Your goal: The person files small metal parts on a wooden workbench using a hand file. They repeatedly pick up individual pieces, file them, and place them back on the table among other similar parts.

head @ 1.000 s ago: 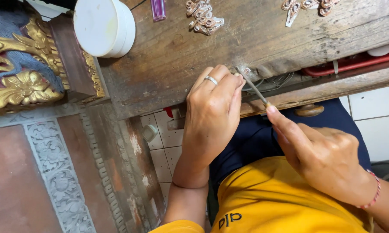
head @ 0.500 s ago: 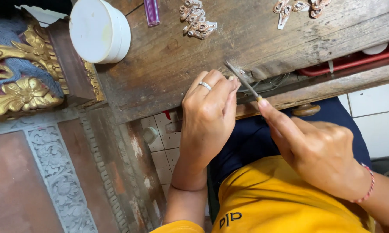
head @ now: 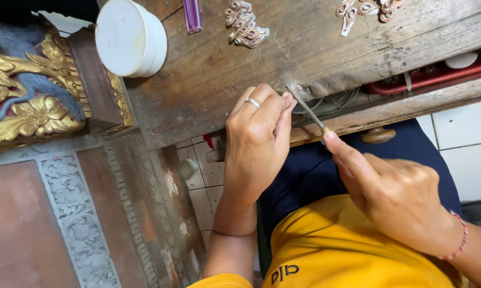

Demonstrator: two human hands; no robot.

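Far left of frame: a carved panel with gilded flowers (head: 35, 114), not involved. Upper left: a round white container (head: 129, 37) sits on the worn wooden bench (head: 208, 80).

Upper centre: a purple stick (head: 192, 13) and a heap of small metal pieces (head: 245, 25) lie on the bench, well apart from the hands.

Centre: the left hand (head: 256, 141), ring on one finger, is closed in a pinch at the bench's front edge, pressing something small against the wood. The piece itself is hidden under the fingertips.

Right of centre: a thin metal file (head: 307, 108) runs aslant, its tip touching the pinch point. The right hand (head: 395, 194) grips its lower end, forefinger laid along the shaft.

Upper right: more metal pieces (head: 365, 8).

Risk, as judged: the file's tip sits against the left fingertips, so a slip could scrape skin. The piece is small and at the edge; a loosened pinch could drop it into the lap or onto the floor tiles (head: 197, 176).
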